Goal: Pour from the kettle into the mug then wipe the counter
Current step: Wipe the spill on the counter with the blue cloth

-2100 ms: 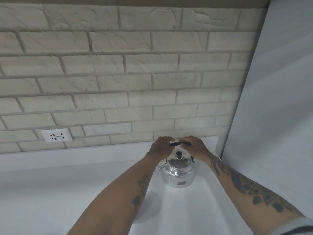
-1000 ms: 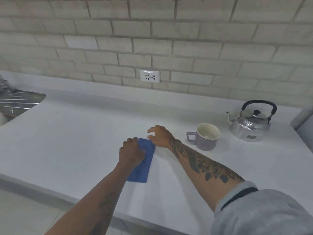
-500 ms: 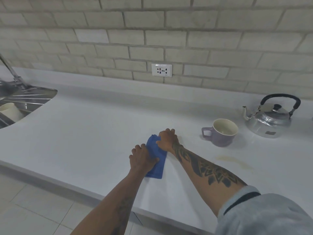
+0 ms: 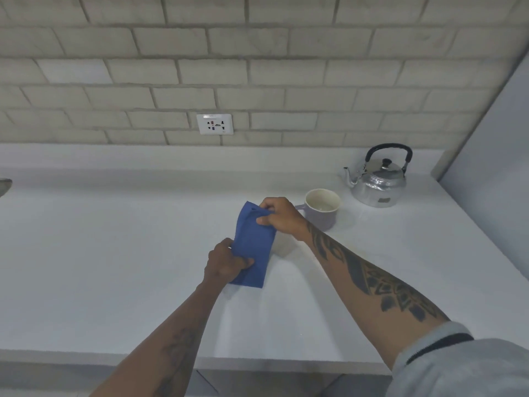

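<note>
A folded blue cloth (image 4: 252,245) hangs lifted above the white counter (image 4: 114,267), held between both hands. My left hand (image 4: 224,262) grips its near lower corner. My right hand (image 4: 279,217) pinches its far upper edge. A purple mug (image 4: 322,209) with a cream inside stands just right of my right hand, upright, its handle partly hidden behind that hand. The shiny steel kettle (image 4: 378,179) with a black handle sits upright behind the mug near the back right corner, spout pointing left.
A brick wall with a white socket (image 4: 214,124) runs along the back. A grey panel (image 4: 492,167) closes off the right side. The counter's front edge (image 4: 200,363) lies near my elbows. A sink rim (image 4: 4,184) shows at the far left.
The cloth has come up off the counter, stretched between both hands. The view has swung right, so the sink has nearly left the frame.
</note>
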Available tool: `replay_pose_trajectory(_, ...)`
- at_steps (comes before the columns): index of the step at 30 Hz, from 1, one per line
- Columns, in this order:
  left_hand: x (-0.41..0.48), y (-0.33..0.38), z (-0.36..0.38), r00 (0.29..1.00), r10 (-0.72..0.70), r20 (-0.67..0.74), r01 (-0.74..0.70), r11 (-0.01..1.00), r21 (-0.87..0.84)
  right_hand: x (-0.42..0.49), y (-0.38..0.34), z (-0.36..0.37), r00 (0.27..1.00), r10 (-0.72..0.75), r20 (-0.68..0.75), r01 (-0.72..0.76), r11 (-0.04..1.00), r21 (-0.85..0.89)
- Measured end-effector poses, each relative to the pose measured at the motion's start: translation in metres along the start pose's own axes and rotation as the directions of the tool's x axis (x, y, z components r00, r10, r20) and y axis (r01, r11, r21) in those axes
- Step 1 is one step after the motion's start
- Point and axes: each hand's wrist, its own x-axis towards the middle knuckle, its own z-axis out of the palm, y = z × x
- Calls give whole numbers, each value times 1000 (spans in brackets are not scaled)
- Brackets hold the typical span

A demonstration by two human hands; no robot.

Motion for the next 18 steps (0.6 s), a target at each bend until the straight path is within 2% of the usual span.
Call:
replay_pose_trajectory(4, -5, 34, 33, 977, 104, 188, -107, 994, 2, -32, 15, -49, 997, 23, -73, -23, 1000, 0)
replay_pose_trajectory(10, -26, 88, 106, 890, 191, 414, -203, 979, -15, -88, 53, -128, 958, 143, -248, -164, 984, -66)
replay_pose_trajectory(14, -49, 121, 159, 845, 235, 480, -277, 961, 18, -120, 75, -167, 921, 195, -337, -239, 966, -96)
replay_pose_trajectory(18, -66, 130, 197, 859, 181, 480, -295, 940, 172, -133, 103, -178, 900, 232, -369, -309, 937, -163)
